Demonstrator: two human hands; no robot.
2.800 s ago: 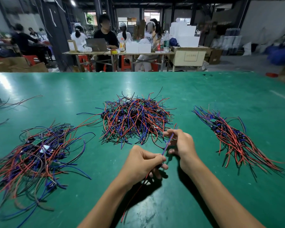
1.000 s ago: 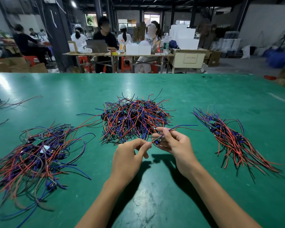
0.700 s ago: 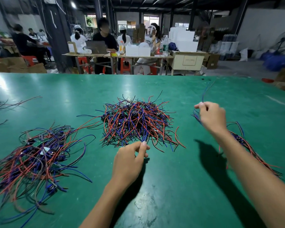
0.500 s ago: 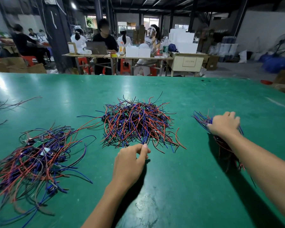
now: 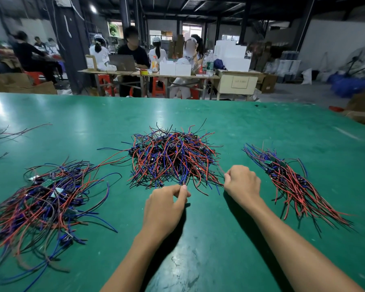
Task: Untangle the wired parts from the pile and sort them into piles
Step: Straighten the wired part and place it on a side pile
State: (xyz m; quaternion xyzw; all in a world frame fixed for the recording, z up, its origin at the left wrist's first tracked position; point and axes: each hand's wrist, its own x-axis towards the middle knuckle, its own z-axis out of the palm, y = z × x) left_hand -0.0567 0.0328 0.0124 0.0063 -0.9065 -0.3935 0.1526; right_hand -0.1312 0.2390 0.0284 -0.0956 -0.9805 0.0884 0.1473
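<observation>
Head view: broad green matte tabletop (image 5: 198,260) with three heaps on it. Centre: dense tangled pile of short red, blue and black wired parts (image 5: 173,159), small dark components buried in it. Left: looser heap of longer red, blue and black wires with small green circuit boards (image 5: 44,201), sprawling toward the near edge. Right: tidier bundle of red, blue and black wires laid roughly parallel (image 5: 293,182), running diagonally toward the near right.

Left hand (image 5: 167,207) sits just in front of the centre pile, fingers curled, thumb and forefinger pressed together at the tips of wires on the pile's near edge (looks like a pinch on a strand). Right hand (image 5: 241,182) is between the centre pile and the right bundle, fingers curled in, at the red wire ends on the pile's right fringe; cannot tell if it actually has one.

Background: people seated at a cluttered wooden trestle table (image 5: 148,75) with white boxes.
</observation>
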